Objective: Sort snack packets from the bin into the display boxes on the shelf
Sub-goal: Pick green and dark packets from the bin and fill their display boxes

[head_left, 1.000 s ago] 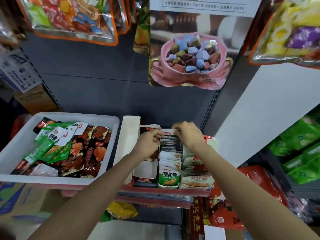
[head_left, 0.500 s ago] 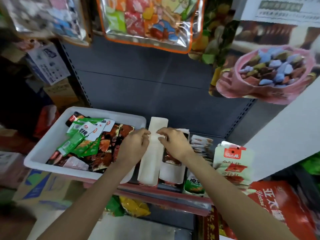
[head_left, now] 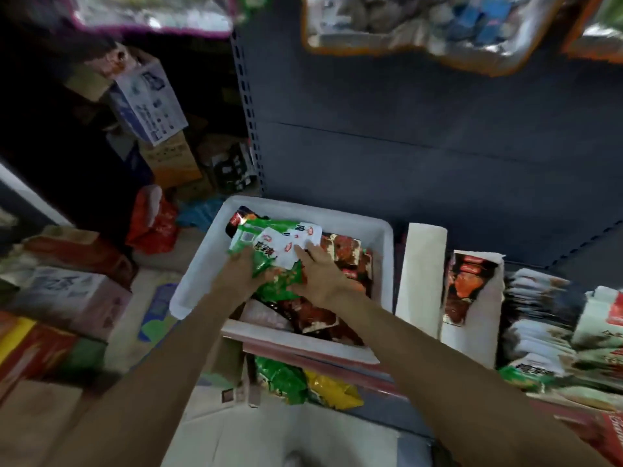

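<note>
head view: both hands are down in the white plastic bin [head_left: 384, 237], which sits on the shelf [head_left: 337, 360] to the left of the display boxes. the left hand [head_left: 241, 274] has its fingers curled around the lower edge of a bunch of green snack packets [head_left: 266, 244], so that grip is closed on them. the right hand [head_left: 323, 274] lies over the white-and-red packets [head_left: 290, 246] on top of the same bunch, fingers fairly straight and pressing; the picture is motion-blurred, so whether the thumb pinches underneath is hard to tell, and it reads as a flat hold.

progress, as a judgement: the job is partway. to the right of the bin, the display boxes already hold stock: a tall white box [head_left: 421, 281] just beside the bin, a torn-front box with red packets [head_left: 472, 288], then rows of white and green packets [head_left: 539, 318] standing on edge. the bin is far from empty, with many dark red-brown packets [head_left: 347, 254] lying under and beside the hands, so several more trips look likely.

the green packets are flat, glossy foil pouches with white label panels, loosely stacked and slightly fanned. they look light and slippery, likely to slide apart unless held from both sides while being lifted to their box.
</note>
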Demonstrator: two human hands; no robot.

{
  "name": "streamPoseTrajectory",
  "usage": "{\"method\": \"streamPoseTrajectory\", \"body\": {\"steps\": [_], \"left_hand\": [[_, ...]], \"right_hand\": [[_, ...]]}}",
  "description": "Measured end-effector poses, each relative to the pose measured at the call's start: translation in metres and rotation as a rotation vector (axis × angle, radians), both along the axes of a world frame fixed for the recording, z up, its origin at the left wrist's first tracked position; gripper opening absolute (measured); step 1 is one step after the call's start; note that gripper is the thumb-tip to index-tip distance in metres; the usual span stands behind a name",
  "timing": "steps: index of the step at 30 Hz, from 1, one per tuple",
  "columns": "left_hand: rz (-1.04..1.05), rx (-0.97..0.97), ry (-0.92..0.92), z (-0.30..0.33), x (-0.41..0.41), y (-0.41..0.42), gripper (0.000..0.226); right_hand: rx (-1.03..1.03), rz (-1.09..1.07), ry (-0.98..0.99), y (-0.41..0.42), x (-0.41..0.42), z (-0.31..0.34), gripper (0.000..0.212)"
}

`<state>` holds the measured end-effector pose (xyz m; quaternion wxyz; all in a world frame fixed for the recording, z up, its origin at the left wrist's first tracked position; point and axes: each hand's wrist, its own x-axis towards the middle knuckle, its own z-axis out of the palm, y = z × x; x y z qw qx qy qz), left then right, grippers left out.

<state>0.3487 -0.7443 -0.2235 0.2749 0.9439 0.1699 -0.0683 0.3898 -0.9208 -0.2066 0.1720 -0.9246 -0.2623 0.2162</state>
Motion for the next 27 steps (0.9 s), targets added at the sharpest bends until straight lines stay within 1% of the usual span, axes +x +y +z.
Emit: {"method": "streamPoseTrajectory", "body": {"steps": [2,3,5,7,8,9,10,11,13,14,15,16,18,19,20,23,27], "left_hand": [[-0.055,0.005,-0.007,0.0,-0.003,0.004,0.06],[-0.077,0.05,0.001,0.001,-0.005,0.006,0.057],[-0.14,0.173,-0.016,0.006,-0.008,0.008,0.043],[-0.149,0.268,-0.091,0.013,-0.013,0.009,0.03],[-0.111,0.275,-0.159,0.019,-0.016,0.009,0.027],[-0.049,0.243,-0.246,0.023,-0.02,0.008,0.027],[0.025,0.163,-0.319,0.027,-0.022,0.006,0.029],[0.086,0.043,-0.376,0.029,-0.024,0.004,0.03],[0.148,-0.268,-0.393,0.036,-0.025,-0.004,0.026],[0.134,-0.386,-0.367,0.039,-0.026,-0.01,0.022],[0.107,-0.453,-0.359,0.041,-0.027,-0.018,0.024],[0.081,-0.484,-0.351,0.043,-0.026,-0.025,0.026],[0.031,-0.528,-0.366,0.046,-0.025,-0.041,0.03],[0.002,-0.544,-0.368,0.048,-0.024,-0.049,0.021],[-0.015,-0.559,-0.364,0.05,-0.022,-0.059,0.021],[-0.089,-0.587,-0.352,0.057,-0.014,-0.095,0.01],[-0.063,-0.603,-0.286,0.06,0.005,-0.156,0.02]], "right_hand": [[-0.061,-0.005,0.049,0.008,0.001,-0.009,0.084],[-0.072,-0.011,0.068,0.01,0.001,-0.012,0.084],[-0.071,-0.026,0.08,0.011,0.001,-0.014,0.082],[-0.03,-0.058,0.106,0.012,0.001,-0.011,0.078],[0.02,-0.092,0.135,0.014,0.002,-0.009,0.076],[0.089,-0.142,0.154,0.015,0.002,-0.005,0.073],[0.174,-0.202,0.162,0.016,0.001,0.0,0.071],[0.28,-0.266,0.177,0.017,0.0,0.005,0.068],[0.549,-0.391,0.315,0.015,-0.005,0.018,0.063],[0.68,-0.451,0.401,0.012,-0.008,0.024,0.058],[0.772,-0.504,0.444,0.006,-0.01,0.029,0.051],[0.827,-0.531,0.426,0.002,-0.011,0.032,0.04],[0.869,-0.538,0.304,-0.014,-0.01,0.034,0.01],[0.868,-0.542,0.244,-0.025,-0.01,0.035,0.009],[0.858,-0.546,0.2,-0.037,-0.008,0.037,0.016],[0.896,-0.582,0.172,-0.081,-0.009,0.05,0.017],[0.942,-0.635,0.037,-0.15,-0.014,0.07,0.022]]}}
